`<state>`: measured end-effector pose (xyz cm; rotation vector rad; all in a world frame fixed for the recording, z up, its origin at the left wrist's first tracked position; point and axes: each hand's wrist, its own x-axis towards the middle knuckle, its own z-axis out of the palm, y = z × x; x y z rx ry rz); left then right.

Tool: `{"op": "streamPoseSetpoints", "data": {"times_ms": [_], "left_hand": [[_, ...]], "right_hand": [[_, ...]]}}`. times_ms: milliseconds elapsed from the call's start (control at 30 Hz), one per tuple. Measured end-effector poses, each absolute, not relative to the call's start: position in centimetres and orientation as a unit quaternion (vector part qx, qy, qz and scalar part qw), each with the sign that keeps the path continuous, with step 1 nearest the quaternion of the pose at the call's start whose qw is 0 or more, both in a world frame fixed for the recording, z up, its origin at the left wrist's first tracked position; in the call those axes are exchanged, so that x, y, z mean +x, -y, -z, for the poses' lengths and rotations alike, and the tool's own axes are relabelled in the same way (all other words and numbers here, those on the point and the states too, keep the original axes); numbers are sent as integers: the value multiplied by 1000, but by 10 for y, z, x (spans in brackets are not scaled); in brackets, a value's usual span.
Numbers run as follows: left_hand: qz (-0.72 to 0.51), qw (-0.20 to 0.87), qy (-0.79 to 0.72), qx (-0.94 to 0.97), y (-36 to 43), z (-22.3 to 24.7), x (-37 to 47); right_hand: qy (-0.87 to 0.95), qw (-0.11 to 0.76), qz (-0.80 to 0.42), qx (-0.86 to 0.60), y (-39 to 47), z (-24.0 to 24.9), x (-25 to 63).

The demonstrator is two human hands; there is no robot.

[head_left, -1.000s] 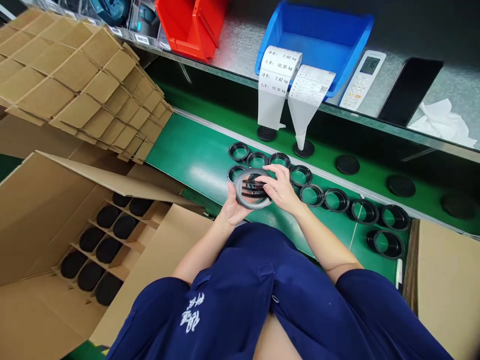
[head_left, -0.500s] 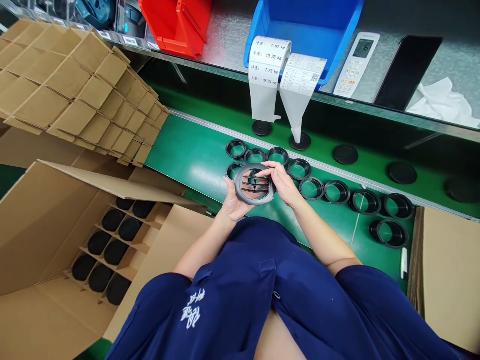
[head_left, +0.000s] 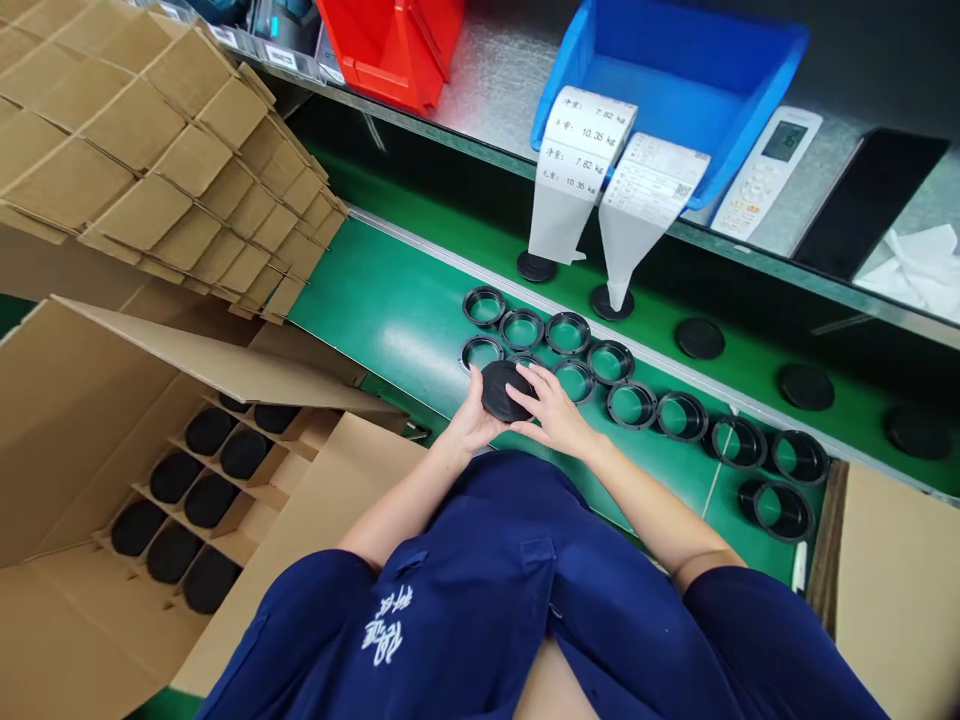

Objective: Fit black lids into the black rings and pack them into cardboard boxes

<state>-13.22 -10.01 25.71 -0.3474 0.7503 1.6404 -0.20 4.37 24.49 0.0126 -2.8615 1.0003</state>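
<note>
A round black part is held between both hands above the front edge of the green table; its dark, closed-looking face is up. My left hand grips its left side and underside. The fingers of my right hand lie over its right side, thumb below. Just beyond the hands, several black rings stand on the table in uneven rows that run to the right. A strip behind them bears several flat black discs.
An open carton with black round parts in its dividers is at the left, below cardboard dividers. Overhead, a shelf bears a red bin, a blue bin, label rolls and a remote. Cardboard lies at the right.
The part in my hands showed an open slatted face before; now a solid black face shows. My right fingers have spread over it. The camera view has shifted a little.
</note>
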Motion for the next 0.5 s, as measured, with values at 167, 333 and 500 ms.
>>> {"op": "streamPoseSetpoints", "data": {"times_ms": [167,333,500], "left_hand": [[-681,616,-356,-175,99,-241,-150],[-694,536,-432,-208,102,-227,-200],[-700,474,-461,-272,126,-202,-242]], "right_hand": [[919,-40,-393,-15,-53,-221,-44],[929,-41,-344,-127,-79,-194,-140],[949,-48,-241,-197,-106,-158,-239]]}}
